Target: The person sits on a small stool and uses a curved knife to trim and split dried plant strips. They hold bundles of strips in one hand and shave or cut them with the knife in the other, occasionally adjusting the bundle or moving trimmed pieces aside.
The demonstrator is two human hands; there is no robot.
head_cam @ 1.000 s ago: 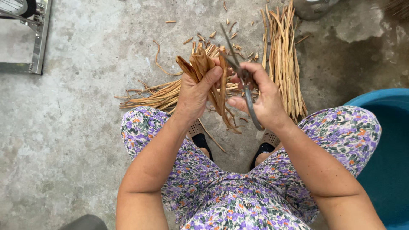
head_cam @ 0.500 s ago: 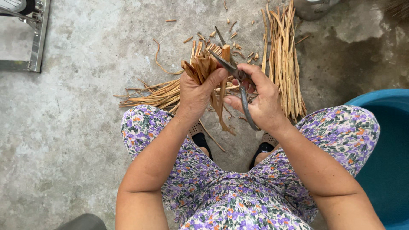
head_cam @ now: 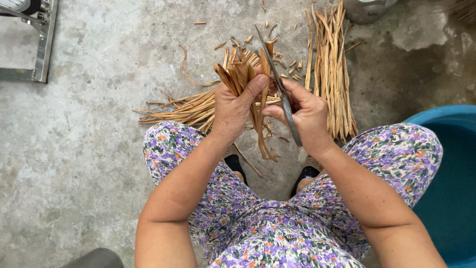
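scissors point(head_cam: 277, 87) have swung more upright since half a second ago, blades now together beside the strip ends. at centre frame, the left hand point(head_cam: 233, 111) pinches a bunch of dried strips point(head_cam: 248, 79) under the thumb, and the right hand point(head_cam: 305, 116) is closed around the scissor handles. cut strips point(head_cam: 329, 69) lie on the concrete floor point(head_cam: 99, 149) at upper right. judged from here, even trimming calls for level ends and fingers below the blades.
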